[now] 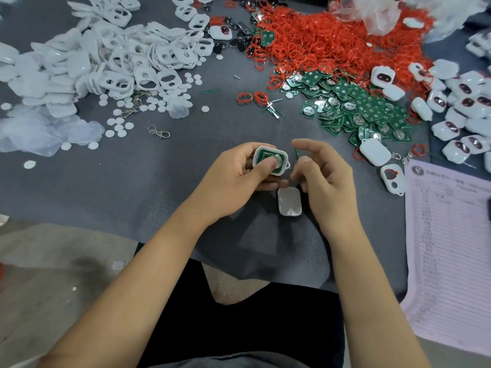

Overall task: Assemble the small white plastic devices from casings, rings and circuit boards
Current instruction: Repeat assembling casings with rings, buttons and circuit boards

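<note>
The left hand (233,179) grips a white casing (271,160) with its open side up, fingers curled round the rim and the thumb pressing down on the green board (265,155) seated inside it. The right hand (324,176) hovers just beside the casing, fingers loosely curved; a thin green sliver shows between forefinger and thumb, but whether it is truly pinched I cannot tell.

The relation that matters, I judge, is the cover (289,201): a plain white shell lying flat on the grey mat (186,144), directly below the held casing and between the two wrists, its long axis running toward the person. It sits just beside the heel of the right hand, which is the nearer one (and the freer one), so that hand would likely lift it and cap the casing.

No bins here; stock lies in loose heaps on the mat. Casing fronts (138,62) are piled far left, red rings (332,41) at top right, spare boards (358,107) below them, and finished devices (462,110) at far right. A printed sheet (449,248) lies at the right edge.
</note>
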The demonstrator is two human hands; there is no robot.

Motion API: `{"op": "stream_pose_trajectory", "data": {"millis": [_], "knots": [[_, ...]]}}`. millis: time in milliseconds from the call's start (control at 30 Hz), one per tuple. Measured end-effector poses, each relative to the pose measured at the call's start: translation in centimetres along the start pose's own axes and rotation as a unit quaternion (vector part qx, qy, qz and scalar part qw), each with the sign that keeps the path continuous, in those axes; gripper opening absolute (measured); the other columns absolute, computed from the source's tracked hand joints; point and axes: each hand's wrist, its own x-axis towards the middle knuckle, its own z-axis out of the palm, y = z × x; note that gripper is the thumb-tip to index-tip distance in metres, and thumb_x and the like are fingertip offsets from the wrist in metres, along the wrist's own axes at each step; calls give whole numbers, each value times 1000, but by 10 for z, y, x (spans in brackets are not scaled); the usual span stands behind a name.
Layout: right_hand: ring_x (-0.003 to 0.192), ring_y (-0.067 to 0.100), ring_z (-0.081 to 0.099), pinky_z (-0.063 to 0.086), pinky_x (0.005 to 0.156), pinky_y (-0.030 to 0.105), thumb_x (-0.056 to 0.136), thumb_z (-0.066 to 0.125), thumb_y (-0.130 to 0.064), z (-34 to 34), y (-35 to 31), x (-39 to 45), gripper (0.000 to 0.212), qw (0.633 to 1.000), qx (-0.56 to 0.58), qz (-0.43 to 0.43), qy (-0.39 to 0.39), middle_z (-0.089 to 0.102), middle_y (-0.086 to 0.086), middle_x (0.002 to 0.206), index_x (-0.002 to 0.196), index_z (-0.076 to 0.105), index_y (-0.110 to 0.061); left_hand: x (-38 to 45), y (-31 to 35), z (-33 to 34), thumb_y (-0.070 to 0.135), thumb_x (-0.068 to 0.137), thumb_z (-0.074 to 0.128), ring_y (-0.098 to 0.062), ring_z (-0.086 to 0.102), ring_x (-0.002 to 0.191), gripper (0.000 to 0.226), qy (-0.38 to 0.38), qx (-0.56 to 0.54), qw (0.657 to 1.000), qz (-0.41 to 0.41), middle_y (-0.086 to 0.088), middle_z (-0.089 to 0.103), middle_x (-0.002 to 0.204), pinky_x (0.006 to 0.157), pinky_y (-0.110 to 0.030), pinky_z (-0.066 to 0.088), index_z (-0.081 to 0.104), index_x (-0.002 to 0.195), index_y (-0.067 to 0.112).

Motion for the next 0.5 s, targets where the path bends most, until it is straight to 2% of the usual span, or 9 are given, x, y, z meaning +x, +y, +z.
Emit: {"op": "stream_pose_trajectory", "data": {"millis": [133, 233, 400, 500], "knots": [[63, 3, 60, 48, 64, 18, 101, 55, 4, 2, 1, -2, 22, 1000, -15, -7, -8, 64, -1, 73, 112, 70, -8, 1, 0, -1, 9, 109, 50, -27, 79, 88, 17, -8, -9, 1000, -6, -1, 80, 95, 77, -24, 61, 64, 118, 15], [67, 6, 64, 52, 66, 20, 101, 58, 2, 3, 0, -3, 19, 1000, -17, -17, -14, 69, -3, 78, 110, 71, -9, 1, 0, -3, 9, 109, 51, -26, 79, 93, 18, -21, -13, 1000, -9, -2, 79, 98, 81, -26, 62, 64, 118, 16], [75, 26, 71, 59, 71, 39, 100, 66, -7, 3, 2, -3, 9, 999, -21, -30, -22, 76, 8, 87, 105, 74, -9, 1, -2, -5, 4, 107, 52, -27, 77, 101, 20, -24, -33, 999, -7, -8, 77, 106, 87, -33, 62, 64, 123, 3], [76, 29, 71, 59, 71, 42, 99, 68, -8, 3, 1, -4, 8, 999, -17, -30, -22, 77, 7, 85, 100, 74, -13, 0, -1, -6, 8, 104, 60, -23, 77, 96, 17, -21, -1, 1000, 6, -3, 77, 102, 81, -31, 63, 65, 120, 8]]}}
